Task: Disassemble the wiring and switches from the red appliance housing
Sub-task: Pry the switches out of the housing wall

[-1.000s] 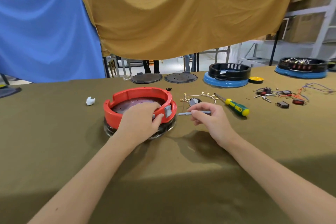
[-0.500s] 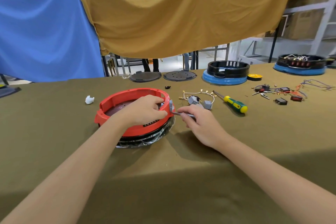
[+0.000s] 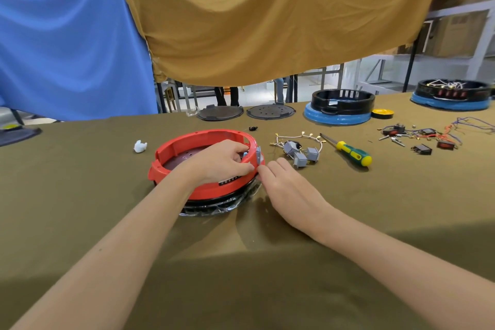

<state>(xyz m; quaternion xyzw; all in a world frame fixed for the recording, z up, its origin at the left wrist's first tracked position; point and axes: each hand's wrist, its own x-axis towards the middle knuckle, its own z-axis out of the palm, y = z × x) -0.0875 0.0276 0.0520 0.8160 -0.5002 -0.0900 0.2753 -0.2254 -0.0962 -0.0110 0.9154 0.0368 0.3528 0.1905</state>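
Tabletop point(image 3: 80, 209) carries red housing point(image 3: 187, 146), tilted on black base. Left hand point(image 3: 222, 162) grips housing's right rim, fingers curled over wall. Right hand point(image 3: 288, 186) beside rim, fingers narrow, tips at grey switch point(image 3: 258, 155); grasp unclear. Freed switches point(image 3: 301, 155) and screwdriver point(image 3: 351, 153) lie right.

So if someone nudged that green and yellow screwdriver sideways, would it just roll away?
The screwdriver might roll a bit, since its handle looks rounded and it lies flat on the cloth-covered table. The soft cloth would probably slow it quickly. It should lift as one stiff piece, likely handle-heavy because the handle is far thicker than the shaft.
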